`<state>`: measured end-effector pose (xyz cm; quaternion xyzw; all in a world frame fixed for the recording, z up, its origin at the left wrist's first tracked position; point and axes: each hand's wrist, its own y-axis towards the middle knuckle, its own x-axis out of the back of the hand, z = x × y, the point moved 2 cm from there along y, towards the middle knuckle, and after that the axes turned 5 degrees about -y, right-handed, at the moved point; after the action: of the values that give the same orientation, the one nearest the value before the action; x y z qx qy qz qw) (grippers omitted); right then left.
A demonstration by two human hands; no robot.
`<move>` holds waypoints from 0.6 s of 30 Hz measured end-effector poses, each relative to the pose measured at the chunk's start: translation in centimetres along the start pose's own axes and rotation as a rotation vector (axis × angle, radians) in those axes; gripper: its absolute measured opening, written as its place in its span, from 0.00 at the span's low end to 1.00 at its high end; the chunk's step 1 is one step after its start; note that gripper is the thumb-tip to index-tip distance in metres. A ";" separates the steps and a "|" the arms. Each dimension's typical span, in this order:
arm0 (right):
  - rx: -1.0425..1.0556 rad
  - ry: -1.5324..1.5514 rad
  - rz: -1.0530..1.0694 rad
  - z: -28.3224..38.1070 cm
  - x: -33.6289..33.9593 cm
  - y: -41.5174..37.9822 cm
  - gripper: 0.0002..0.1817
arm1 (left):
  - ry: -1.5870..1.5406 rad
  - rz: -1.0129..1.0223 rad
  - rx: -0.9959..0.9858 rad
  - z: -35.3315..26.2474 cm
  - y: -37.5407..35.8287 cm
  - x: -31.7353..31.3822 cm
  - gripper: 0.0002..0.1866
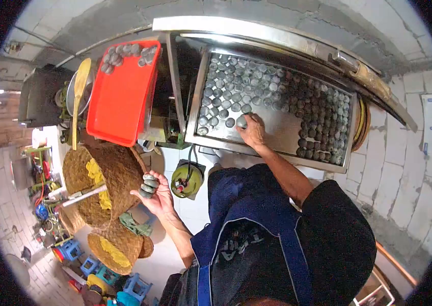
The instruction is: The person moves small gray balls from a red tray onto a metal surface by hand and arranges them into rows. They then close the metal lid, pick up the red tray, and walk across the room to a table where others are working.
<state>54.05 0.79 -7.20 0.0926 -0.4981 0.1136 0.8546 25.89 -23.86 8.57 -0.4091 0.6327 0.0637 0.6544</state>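
My left hand point(157, 198) is closed around a short stack of round grey-green pieces point(149, 186), held beside the large woven basket. My right hand point(252, 131) reaches over the metal tray point(277, 133), its fingers closed on one round piece point(241, 122) near the tray's front edge. Many similar round pieces point(251, 76) lie in rows on that tray, lighter at the left and darker at the right. At the left, the red tray point(119, 102) holds several grey pieces point(124, 51) along its far edge.
Woven baskets point(124, 168) with yellow material inside stand at the left, a wooden paddle point(80, 92) above them. A green round container point(187, 179) stands below the metal tray. Small blue stools point(135, 286) are at the lower left. A metal hood edge point(257, 31) runs behind the tray.
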 end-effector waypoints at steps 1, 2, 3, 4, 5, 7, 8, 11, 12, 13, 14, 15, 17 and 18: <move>0.014 0.007 0.006 0.2 -0.4 0.2 0.24 | -0.003 0.002 -0.016 0.0 -0.3 0.1 0.40; 0.006 0.073 0.153 0.4 -1.3 0.4 0.25 | 0.017 0.034 -0.010 0.1 -0.5 0.2 0.40; -0.005 0.136 0.301 0.8 -1.7 0.6 0.26 | 0.037 0.065 0.000 0.1 -0.6 0.2 0.40; 0.131 0.130 0.364 1.4 -1.4 1.3 0.27 | 0.054 0.053 -0.014 0.1 -0.7 0.2 0.39; 0.134 0.133 0.367 1.5 -1.9 1.7 0.27 | 0.055 0.053 -0.019 0.1 -0.8 0.1 0.39; 0.164 -0.013 0.504 2.8 -2.1 2.4 0.29 | 0.063 0.043 -0.067 -0.2 -0.8 -0.3 0.39; 0.076 -0.124 0.504 3.4 -0.5 2.3 0.31 | 0.063 0.045 -0.067 -0.4 -0.7 -0.7 0.39; -0.025 -0.010 0.434 3.2 -0.8 1.5 0.31 | 0.020 0.039 -0.088 -1.3 -0.6 -0.9 0.39; -0.080 0.058 0.397 3.3 -1.1 0.8 0.29 | 0.042 0.052 -0.068 -1.7 -0.3 -0.7 0.40; -0.076 0.053 0.399 3.2 -1.2 0.5 0.29 | 0.062 0.068 -0.050 -2.1 0.0 -0.6 0.40; -0.007 -0.030 0.310 3.0 -1.0 0.5 0.27 | 0.072 0.084 -0.048 -2.4 0.4 -0.4 0.40; 0.062 -0.111 0.223 2.9 -0.8 0.5 0.26 | 0.067 0.082 -0.054 -2.7 0.6 -0.4 0.40; 0.070 -0.068 0.236 1.9 -2.2 0.4 0.26 | 0.081 0.058 -0.057 -3.3 1.1 -0.5 0.39; 0.070 -0.025 0.243 2.3 -2.1 0.6 0.26 | 0.084 0.053 -0.055 -3.3 1.4 -0.8 0.39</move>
<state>50.99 0.50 -7.92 0.0627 -0.5122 0.2327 0.8244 22.30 -24.68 9.05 -0.4124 0.6681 0.0810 0.6140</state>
